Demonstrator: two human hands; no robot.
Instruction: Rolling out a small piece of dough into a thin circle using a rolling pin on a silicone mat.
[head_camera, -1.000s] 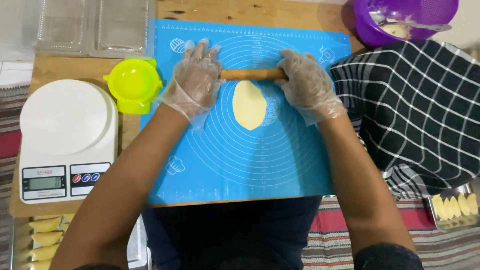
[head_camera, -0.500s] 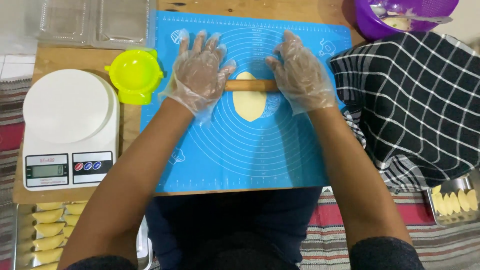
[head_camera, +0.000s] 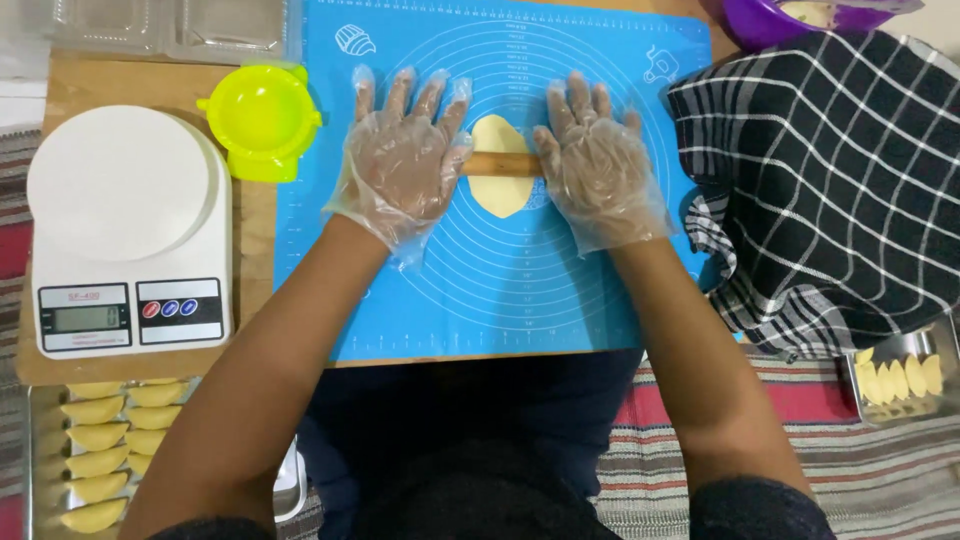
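Note:
A small oval of pale yellow dough (head_camera: 499, 195) lies on the blue silicone mat (head_camera: 500, 290). A thin wooden rolling pin (head_camera: 500, 164) lies across its middle. My left hand (head_camera: 400, 160), in a clear plastic glove, presses flat on the pin's left end with fingers spread. In the same kind of glove, my right hand (head_camera: 598, 165) lies flat on the right end, fingers pointing away from me.
A white kitchen scale (head_camera: 125, 235) and a lime-green dumpling press (head_camera: 262, 118) sit left of the mat. A black checked cloth (head_camera: 820, 190) lies to the right, a purple bowl (head_camera: 770, 20) behind it. Trays of folded pastries (head_camera: 100, 450) (head_camera: 900, 378) stand at both lower corners.
Both hands have opened from a curled hold to flat palms. The pin has rolled toward me from the dough's far end to its middle.

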